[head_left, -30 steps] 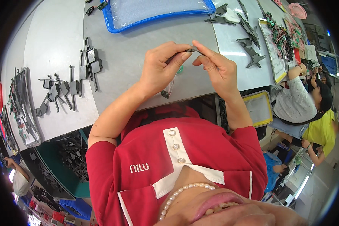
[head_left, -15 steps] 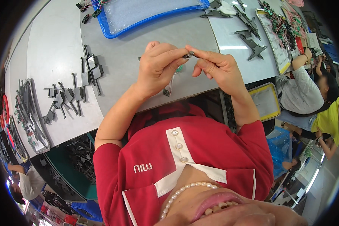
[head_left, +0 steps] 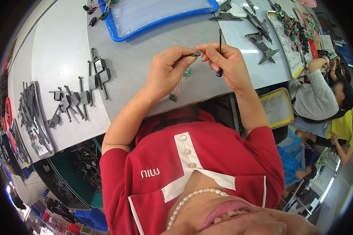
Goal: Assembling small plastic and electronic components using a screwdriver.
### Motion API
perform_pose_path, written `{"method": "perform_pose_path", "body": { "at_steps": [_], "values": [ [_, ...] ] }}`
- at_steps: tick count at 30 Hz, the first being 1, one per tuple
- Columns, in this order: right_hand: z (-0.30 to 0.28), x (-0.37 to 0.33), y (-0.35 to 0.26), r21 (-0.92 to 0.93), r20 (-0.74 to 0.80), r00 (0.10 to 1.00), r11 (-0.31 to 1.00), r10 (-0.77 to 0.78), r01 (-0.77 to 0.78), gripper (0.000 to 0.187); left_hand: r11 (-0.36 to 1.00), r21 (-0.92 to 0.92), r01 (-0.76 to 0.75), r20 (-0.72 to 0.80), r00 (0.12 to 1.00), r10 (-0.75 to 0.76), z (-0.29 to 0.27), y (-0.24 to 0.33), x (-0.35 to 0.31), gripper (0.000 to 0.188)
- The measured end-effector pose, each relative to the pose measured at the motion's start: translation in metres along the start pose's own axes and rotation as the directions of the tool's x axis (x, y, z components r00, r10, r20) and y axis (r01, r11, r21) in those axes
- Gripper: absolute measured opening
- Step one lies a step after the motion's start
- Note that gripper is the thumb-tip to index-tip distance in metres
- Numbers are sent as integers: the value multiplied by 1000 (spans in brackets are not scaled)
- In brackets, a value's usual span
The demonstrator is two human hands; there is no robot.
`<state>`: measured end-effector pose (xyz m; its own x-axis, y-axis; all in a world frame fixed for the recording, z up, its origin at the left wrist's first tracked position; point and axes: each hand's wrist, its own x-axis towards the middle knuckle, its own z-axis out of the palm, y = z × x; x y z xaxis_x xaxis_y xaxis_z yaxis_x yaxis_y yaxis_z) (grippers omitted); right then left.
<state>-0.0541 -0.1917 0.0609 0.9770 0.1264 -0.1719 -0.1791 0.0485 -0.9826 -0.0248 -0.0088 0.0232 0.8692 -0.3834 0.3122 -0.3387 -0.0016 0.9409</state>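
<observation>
Head view: dark part [head_left: 197, 54] between 12 and 1 o'clock.
Left hand [head_left: 169, 68] pinches it; right hand [head_left: 230, 66] grips a thin tool [head_left: 220, 41] at 1 o'clock, fingertips at the part, contact unclear. White lettering [head_left: 150, 172] on red shirt [head_left: 231, 156], 7 o'clock.

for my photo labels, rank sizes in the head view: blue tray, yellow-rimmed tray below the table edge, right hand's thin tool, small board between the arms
1. Blue tray, partly out of frame
2. Yellow-rimmed tray
3. Thin tool
4. Small board
</observation>
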Motion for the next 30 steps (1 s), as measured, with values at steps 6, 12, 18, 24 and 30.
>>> {"method": "perform_pose_path", "body": {
  "at_steps": [6,12,18,24,30],
  "values": [
    [7,-1,6,12,-10,1000,1000,-5,5,19,999,11,-45,8,999,45,-1,3,-1,11],
    [9,3,7,122,-16,998,991,62,-60,19,992,77,101,38,994,-104,-5,7,2,12],
    [-1,6,17,43,-92,995,998,-34,38,19,957,-148,251,130,964,-232,-4,0,5,17],
    [-17,7,23,220,-184,983,974,-8,49,22,918,-3,397,235,893,-385,-16,-4,5,21],
    [-18,2,29,37,-234,972,999,-15,24,20,914,61,402,264,876,-403,-14,-8,2,24]
  ]
}}
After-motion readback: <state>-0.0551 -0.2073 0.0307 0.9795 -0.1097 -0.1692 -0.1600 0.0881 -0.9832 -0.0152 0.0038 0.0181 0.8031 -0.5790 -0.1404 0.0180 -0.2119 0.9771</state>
